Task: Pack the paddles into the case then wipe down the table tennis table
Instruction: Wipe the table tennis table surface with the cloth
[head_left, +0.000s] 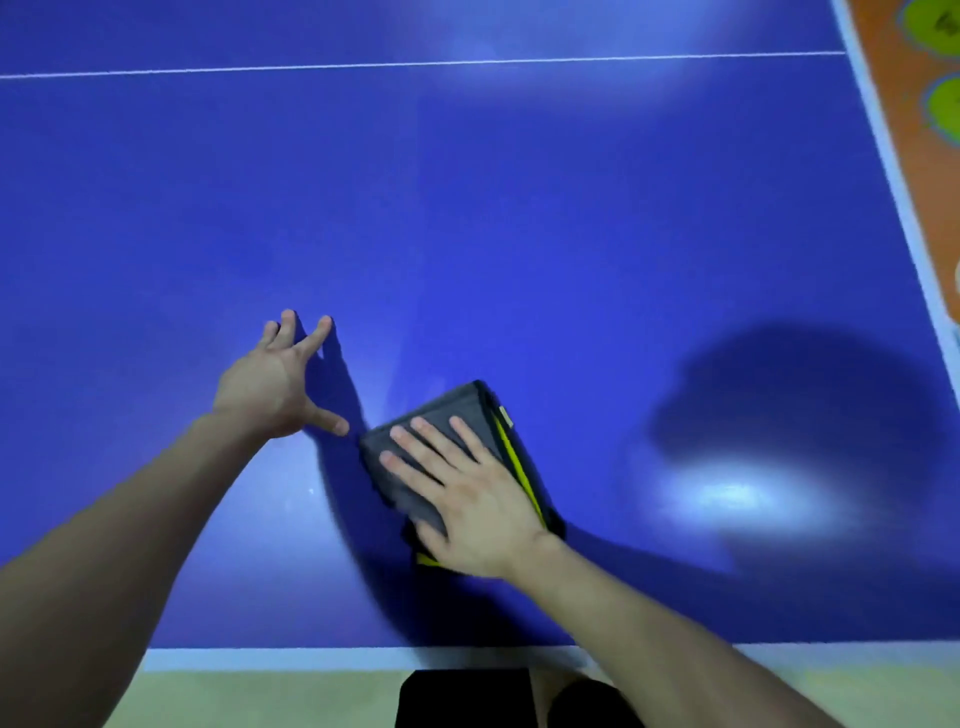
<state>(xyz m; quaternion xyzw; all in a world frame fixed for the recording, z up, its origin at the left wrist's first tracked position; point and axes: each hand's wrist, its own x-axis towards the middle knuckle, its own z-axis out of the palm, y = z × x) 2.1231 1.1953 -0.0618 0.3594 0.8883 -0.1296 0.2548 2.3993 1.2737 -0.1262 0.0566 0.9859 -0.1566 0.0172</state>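
A folded grey cloth (457, 410) with a yellow edge lies on the blue table tennis table (519, 234), near its front edge. My right hand (462, 499) lies flat on top of the cloth with straight fingers, pressing it onto the surface. My left hand (275, 379) rests on the bare table just left of the cloth, fingers spread and straight. No paddles or case are in view.
The table's white front edge (337, 659) runs along the bottom and its right edge (893, 182) slants down the right side. A white line (415, 63) crosses the far table. Orange flooring with green round marks (940, 104) lies beyond the right edge.
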